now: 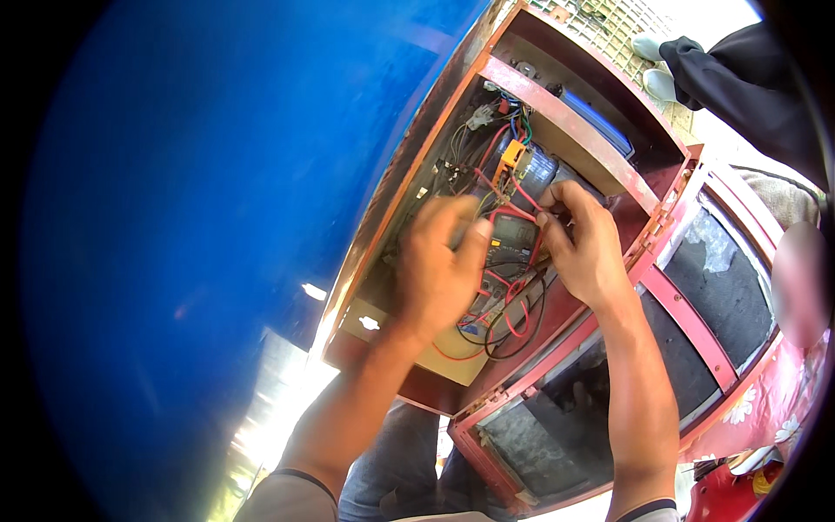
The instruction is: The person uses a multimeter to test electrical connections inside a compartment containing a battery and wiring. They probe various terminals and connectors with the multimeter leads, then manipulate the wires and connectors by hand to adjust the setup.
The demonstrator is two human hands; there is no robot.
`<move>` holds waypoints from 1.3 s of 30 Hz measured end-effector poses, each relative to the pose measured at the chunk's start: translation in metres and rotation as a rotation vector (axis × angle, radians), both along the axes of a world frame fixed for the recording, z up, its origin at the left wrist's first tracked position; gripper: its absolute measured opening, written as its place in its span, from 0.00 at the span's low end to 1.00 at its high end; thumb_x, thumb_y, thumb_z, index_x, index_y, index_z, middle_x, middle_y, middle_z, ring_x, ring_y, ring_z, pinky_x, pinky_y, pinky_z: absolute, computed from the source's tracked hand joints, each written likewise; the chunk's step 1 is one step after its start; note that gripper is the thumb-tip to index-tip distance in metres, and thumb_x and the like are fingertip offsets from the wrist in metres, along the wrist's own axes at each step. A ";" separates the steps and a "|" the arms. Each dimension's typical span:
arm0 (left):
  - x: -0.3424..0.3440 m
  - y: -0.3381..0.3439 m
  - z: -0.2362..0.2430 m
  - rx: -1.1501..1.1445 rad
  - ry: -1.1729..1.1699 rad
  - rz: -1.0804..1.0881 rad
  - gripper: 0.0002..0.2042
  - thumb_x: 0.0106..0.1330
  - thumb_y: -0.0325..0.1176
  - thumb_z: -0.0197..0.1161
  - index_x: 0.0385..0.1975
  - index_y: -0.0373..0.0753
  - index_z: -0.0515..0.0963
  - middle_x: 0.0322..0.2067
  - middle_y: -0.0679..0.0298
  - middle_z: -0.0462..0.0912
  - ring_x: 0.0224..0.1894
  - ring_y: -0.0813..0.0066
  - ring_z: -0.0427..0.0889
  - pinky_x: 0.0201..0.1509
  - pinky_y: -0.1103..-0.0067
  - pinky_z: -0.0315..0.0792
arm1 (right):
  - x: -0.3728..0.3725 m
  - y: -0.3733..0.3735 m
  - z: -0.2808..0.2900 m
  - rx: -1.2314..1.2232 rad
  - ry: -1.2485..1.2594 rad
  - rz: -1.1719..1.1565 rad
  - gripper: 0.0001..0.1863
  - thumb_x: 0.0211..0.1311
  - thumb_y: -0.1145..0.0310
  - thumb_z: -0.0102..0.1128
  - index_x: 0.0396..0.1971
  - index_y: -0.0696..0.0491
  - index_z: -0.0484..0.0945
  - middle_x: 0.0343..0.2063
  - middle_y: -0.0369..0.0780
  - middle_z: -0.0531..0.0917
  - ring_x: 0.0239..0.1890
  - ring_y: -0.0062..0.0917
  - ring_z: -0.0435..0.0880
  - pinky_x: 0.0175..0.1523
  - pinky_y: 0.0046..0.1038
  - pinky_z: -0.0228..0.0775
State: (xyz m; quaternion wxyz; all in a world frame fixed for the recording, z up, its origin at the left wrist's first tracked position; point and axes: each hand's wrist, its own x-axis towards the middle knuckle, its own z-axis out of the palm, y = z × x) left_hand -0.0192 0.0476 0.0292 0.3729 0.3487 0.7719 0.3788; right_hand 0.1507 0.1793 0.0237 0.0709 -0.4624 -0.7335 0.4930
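Observation:
My right hand [583,239] is pinched on a red wire [527,195], with thumb and forefinger together beside a dark multimeter [513,233]. Smeared by motion, my left hand [445,261] is over the left side of the open red metal box [348,352]; whether it holds anything does not show. Between the hands, more red leads and a black cable [543,309] loop across the meter and below it. Beyond them lie a yellow-orange piece [513,157], a clear bluish cylinder [541,165] and a tangle of thin wires with a pale connector [480,117].
A red crossbar [565,122] spans the box, with a blue flat object [598,123] behind it. The hinged door [639,283] with dark panes hangs open at right. A large blue surface [217,174] borders the left. Another person's dark-trousered leg [752,87] is at upper right.

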 end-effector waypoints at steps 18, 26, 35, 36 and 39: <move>-0.030 -0.014 -0.119 -0.234 -0.390 0.189 0.28 0.74 0.20 0.58 0.75 0.34 0.70 0.65 0.45 0.82 0.68 0.63 0.79 0.73 0.70 0.71 | 0.022 0.011 0.010 0.566 -0.067 0.557 0.25 0.54 0.77 0.69 0.55 0.59 0.83 0.55 0.45 0.84 0.58 0.42 0.81 0.63 0.42 0.72; -0.028 -0.017 -0.128 -0.224 -0.391 0.262 0.18 0.77 0.27 0.65 0.64 0.30 0.81 0.54 0.55 0.89 0.56 0.70 0.86 0.63 0.73 0.77 | 0.023 0.010 0.006 0.553 -0.025 0.570 0.29 0.51 0.80 0.72 0.58 0.60 0.81 0.57 0.47 0.81 0.60 0.46 0.80 0.65 0.45 0.72; -0.027 -0.011 -0.147 -0.365 -0.466 0.505 0.18 0.79 0.39 0.65 0.56 0.28 0.83 0.48 0.57 0.89 0.47 0.69 0.86 0.56 0.70 0.79 | 0.019 0.009 0.006 0.560 -0.040 0.561 0.29 0.49 0.76 0.73 0.56 0.59 0.82 0.57 0.46 0.83 0.60 0.42 0.81 0.64 0.42 0.72; -0.030 -0.006 -0.150 -0.433 -0.484 0.517 0.19 0.80 0.41 0.65 0.55 0.28 0.83 0.47 0.58 0.89 0.45 0.68 0.86 0.54 0.68 0.80 | 0.018 0.009 0.006 0.561 -0.031 0.558 0.29 0.49 0.76 0.73 0.56 0.59 0.82 0.57 0.46 0.83 0.59 0.42 0.81 0.64 0.42 0.72; -0.039 0.012 -0.151 -0.538 -0.670 0.517 0.16 0.79 0.39 0.63 0.51 0.30 0.82 0.46 0.57 0.88 0.43 0.68 0.85 0.51 0.67 0.80 | 0.017 0.009 0.005 0.558 -0.022 0.545 0.28 0.49 0.76 0.73 0.55 0.59 0.83 0.56 0.45 0.83 0.58 0.41 0.82 0.63 0.42 0.72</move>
